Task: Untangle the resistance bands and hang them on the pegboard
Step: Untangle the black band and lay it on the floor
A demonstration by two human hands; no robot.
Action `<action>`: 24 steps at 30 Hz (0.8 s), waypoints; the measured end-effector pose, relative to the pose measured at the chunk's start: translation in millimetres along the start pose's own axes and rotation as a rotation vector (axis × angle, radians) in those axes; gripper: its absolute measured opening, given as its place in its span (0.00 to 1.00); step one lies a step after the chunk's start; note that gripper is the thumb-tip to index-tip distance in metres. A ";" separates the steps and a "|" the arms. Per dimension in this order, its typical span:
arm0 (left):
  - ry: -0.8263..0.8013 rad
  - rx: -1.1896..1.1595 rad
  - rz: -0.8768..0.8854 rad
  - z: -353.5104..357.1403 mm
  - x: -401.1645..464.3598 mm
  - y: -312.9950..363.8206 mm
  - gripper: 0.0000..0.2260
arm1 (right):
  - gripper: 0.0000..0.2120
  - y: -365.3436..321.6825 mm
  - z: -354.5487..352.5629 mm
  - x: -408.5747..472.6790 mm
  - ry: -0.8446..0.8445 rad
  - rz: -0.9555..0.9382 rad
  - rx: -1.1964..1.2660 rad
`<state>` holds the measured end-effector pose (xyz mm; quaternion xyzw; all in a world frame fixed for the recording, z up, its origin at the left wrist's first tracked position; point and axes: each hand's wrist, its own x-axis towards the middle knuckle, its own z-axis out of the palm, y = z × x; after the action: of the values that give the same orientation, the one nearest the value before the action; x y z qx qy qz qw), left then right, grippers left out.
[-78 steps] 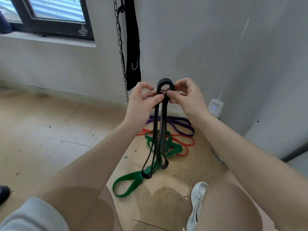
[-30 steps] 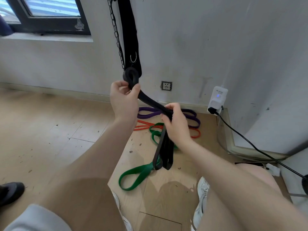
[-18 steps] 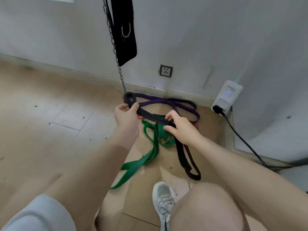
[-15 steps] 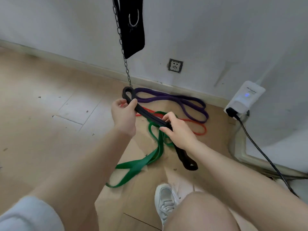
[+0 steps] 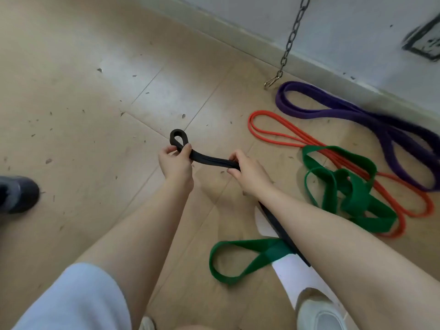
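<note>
Two hands hold one flat black rubber resistance band (image 5: 209, 160), gathered into a bundle of several strands. Left hand (image 5: 176, 166): fingers and thumb pinch the bundle just below its end, so a small closed loop stands up past the thumb. Right hand (image 5: 248, 173): fingers curled round the same bundle, a short span to the right. Between the hands the band runs nearly level and looks fairly taut, long axis left to right. Past the right hand the rest of the black band drops back under the right forearm toward the person; its tail crosses the near end of the wide flat green resistance band (image 5: 352, 194) beside a white sock (image 5: 289, 272) and a pale shoe (image 5: 319, 313). Touching or only overlapping there: cannot tell.

Outward, on the wooden floor (image 5: 83, 103): green band lies in folded loops right of the right hand, one long loop reaching toward the person. A thin orange-red resistance band (image 5: 269, 136) runs under or through the green folds; which, not clear. A purple flat resistance band (image 5: 333, 113) lies beyond, along the skirting of the white wall (image 5: 357, 32). A grey metal chain (image 5: 289, 42) hangs with its clip just off the floor near the purple band's left end. A dark shoe (image 5: 17, 194) sits at the left edge.

Pegboard not in view. Judgement: black band looks freed from the pile; the upstanding loop at the left hand is the end to hook on, so the left hand leads.
</note>
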<state>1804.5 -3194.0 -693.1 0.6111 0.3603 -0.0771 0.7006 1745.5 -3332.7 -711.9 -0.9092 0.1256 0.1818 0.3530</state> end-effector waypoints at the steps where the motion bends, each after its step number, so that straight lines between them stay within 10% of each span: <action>1: 0.014 0.017 -0.008 -3.7 16.0 -5.0 0.13 | 0.10 -0.1 12.9 11.4 -0.015 0.014 -0.014; 12: 0.304 0.729 -0.065 -25.0 110.9 -54.0 0.17 | 0.10 -1.0 82.9 69.4 0.051 0.021 -0.271; 16: 0.332 0.862 0.172 -32.9 95.9 -62.0 0.28 | 0.14 -0.4 83.7 69.5 0.039 0.019 -0.262; 20: -0.065 1.153 0.614 -25.7 50.7 -79.3 0.22 | 0.31 12.5 58.9 49.6 -0.091 -0.031 -0.224; 24: -0.651 1.306 1.048 6.3 -0.9 -115.1 0.20 | 0.13 79.1 4.2 -1.6 0.204 -0.084 -0.211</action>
<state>1743.3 -3227.8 -784.8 0.9217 -0.2970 -0.1063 0.2259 1714.8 -3386.5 -761.2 -0.9593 0.1028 0.0857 0.2485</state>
